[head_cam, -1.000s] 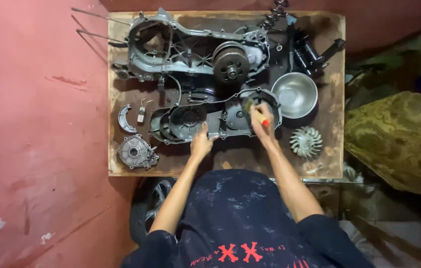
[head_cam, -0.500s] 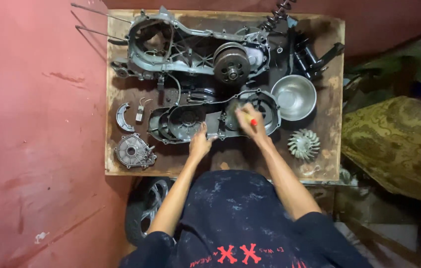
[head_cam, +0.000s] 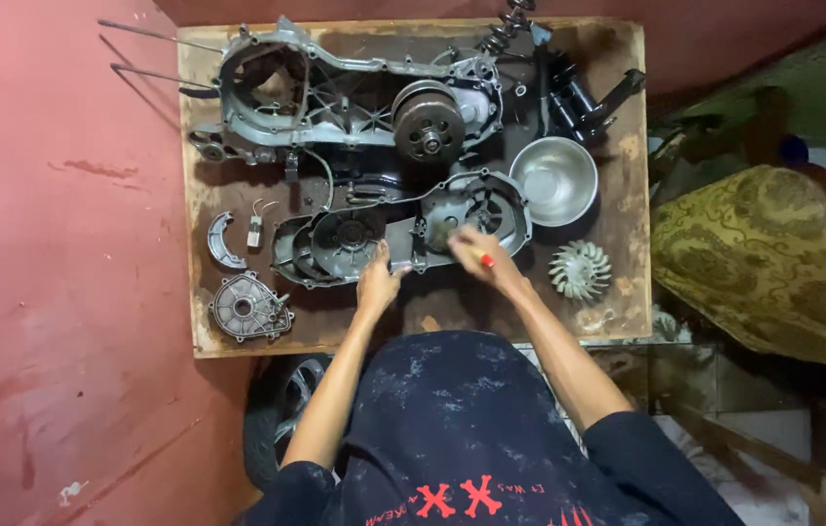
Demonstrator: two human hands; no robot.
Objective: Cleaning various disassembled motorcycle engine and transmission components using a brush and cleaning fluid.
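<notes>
The engine side cover point(head_cam: 398, 234), a dark metal casing, lies flat at the middle of the wooden table point(head_cam: 627, 175) with its long axis running left to right, seen from the head camera. The left hand point(head_cam: 377, 284) presses on its near edge, fingers together, while the right hand point(head_cam: 476, 255), arm reaching in from the lower right, is closed around a small red-tipped tool point(head_cam: 484, 259) at the cover's right end. Around it sit one large engine case point(head_cam: 335, 97), one steel bowl point(head_cam: 553, 179), one fan wheel point(head_cam: 580, 270), one small round cover point(head_cam: 247, 310) and one curved brake shoe point(head_cam: 220, 242).
</notes>
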